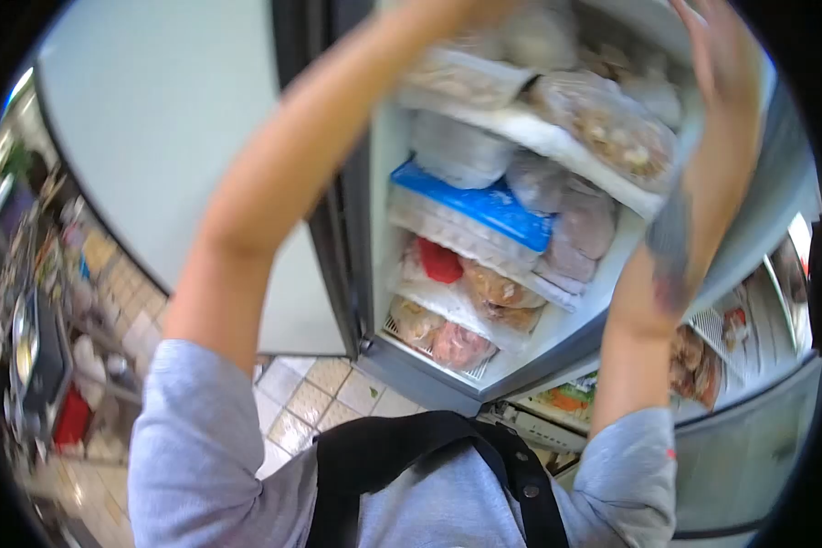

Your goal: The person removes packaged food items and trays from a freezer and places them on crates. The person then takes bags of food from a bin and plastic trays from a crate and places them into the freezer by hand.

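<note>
Both my arms reach up into an open upright freezer. My left hand [489, 7] is at the top edge, blurred and mostly cut off, above white frosty bags [539, 36] on the upper shelf; its fingers do not show clearly. My right hand [717, 41] is raised by the freezer's right side, thumb stretched away from the palm, fingertips cut off by the frame. Nothing shows in it. Below it, a clear bag of frozen food [607, 123] lies on a frosted shelf [511, 114].
Lower shelves hold a blue flat package [475, 205], a red bundle [439, 261] and bagged meat [461, 345]. The freezer door [173, 164] stands wide open at left. At right is another open cold cabinet [749, 338]. A cluttered counter [41, 365] stands far left, above tiled floor [315, 402].
</note>
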Demonstrator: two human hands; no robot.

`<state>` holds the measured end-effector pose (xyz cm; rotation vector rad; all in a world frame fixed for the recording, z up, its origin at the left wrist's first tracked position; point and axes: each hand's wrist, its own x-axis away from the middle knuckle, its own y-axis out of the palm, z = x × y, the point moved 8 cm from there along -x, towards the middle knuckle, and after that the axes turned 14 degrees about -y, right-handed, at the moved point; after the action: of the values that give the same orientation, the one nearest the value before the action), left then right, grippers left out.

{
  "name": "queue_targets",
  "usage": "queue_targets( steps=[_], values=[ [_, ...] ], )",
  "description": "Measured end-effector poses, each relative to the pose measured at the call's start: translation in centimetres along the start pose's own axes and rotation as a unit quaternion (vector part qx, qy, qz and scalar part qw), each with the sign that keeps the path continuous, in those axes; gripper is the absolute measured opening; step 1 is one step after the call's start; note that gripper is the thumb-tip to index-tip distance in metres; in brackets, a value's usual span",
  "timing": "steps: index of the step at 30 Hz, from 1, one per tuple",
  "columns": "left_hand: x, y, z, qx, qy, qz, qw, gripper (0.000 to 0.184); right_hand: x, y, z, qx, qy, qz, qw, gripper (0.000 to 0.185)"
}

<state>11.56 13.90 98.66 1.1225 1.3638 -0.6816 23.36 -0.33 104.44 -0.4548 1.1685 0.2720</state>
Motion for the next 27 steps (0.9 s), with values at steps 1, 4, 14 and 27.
queue_targets(
  steps=[1, 4, 14, 27],
  values=[
    [4.1, -2.1, -0.1, 0.097, -0.108, -0.060, 0.988, 0.070, 3.6, -0.6, -4.2, -0.117, 0.066, 0.054, 0.989, 0.058],
    [18.2, -12.1, 5.4, 0.097, -0.163, -0.261, 0.947, 0.052, 17.2, 1.2, -9.2, -0.275, 0.168, 0.075, 0.944, 0.050],
    [56.8, -71.0, 20.9, -0.437, -0.598, -0.644, 0.190, 0.052, 66.6, 12.3, -27.9, -0.361, 0.767, -0.344, 0.404, 0.033],
    [45.6, -110.0, 49.8, -0.400, -0.729, 0.508, 0.224, 0.084, 61.3, 25.6, -58.8, -0.522, 0.360, -0.666, 0.393, 0.038]
  ],
)
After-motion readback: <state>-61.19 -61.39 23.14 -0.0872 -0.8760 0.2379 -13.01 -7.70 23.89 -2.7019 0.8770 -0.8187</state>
